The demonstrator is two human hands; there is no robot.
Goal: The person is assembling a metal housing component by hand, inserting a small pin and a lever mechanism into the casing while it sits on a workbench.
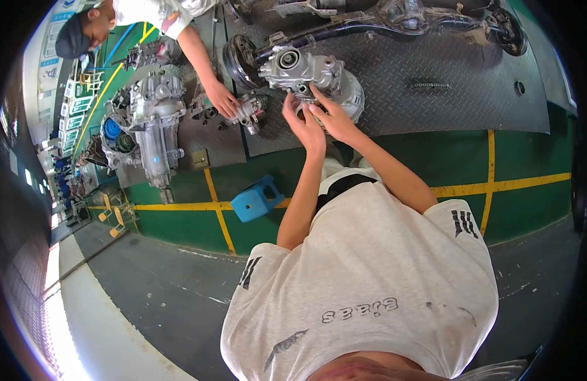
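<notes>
A silver cast-metal gearbox housing (328, 76) with a round bore on top lies on the dark tread-plate bench in front of me. My left hand (303, 126) is at its near side, thumb and fingers stretched and apart, fingertips close to a small port on the housing. From the right, my right hand (335, 119) reaches to the same spot with its index finger extended against the casing. The two thumbs are close together. No held part shows between my fingers, though the fingertips' contact with the housing is partly hidden.
To the left, a co-worker's hand (223, 100) rests on a smaller metal assembly (250, 111). A large gearbox (157, 120) stands further left. An axle (363, 28) lies along the back of the tread-plate bench (484, 95). A blue stool (256, 200) stands on the floor.
</notes>
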